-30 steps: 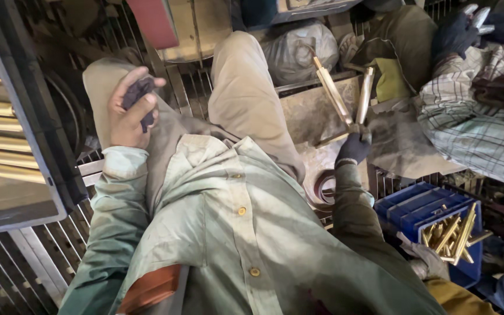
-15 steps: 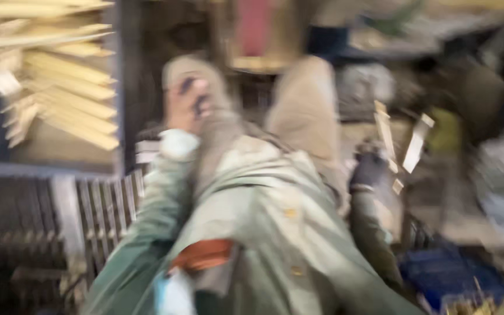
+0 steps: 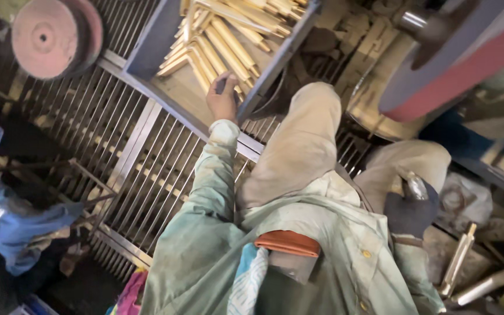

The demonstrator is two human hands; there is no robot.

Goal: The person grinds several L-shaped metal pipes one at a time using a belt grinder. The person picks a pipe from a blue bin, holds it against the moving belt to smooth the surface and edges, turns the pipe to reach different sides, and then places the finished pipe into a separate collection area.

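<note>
A brass rod (image 3: pixel 224 87) is gripped in the bare left hand (image 3: pixel 223 102) at the near edge of a grey tray (image 3: pixel 153 41), which is filled with more brass rods (image 3: pixel 228 35) and set on a metal grating (image 3: pixel 141 157). The gloved right hand (image 3: pixel 410 211) is rested on the knee, closed around a small shiny metal piece (image 3: pixel 416 188). A pink grinding disc (image 3: pixel 45 38) is seen at upper left.

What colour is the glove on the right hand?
Dark navy, nearly black; the gloved right hand rests on the knee, seen in the head view.
</note>
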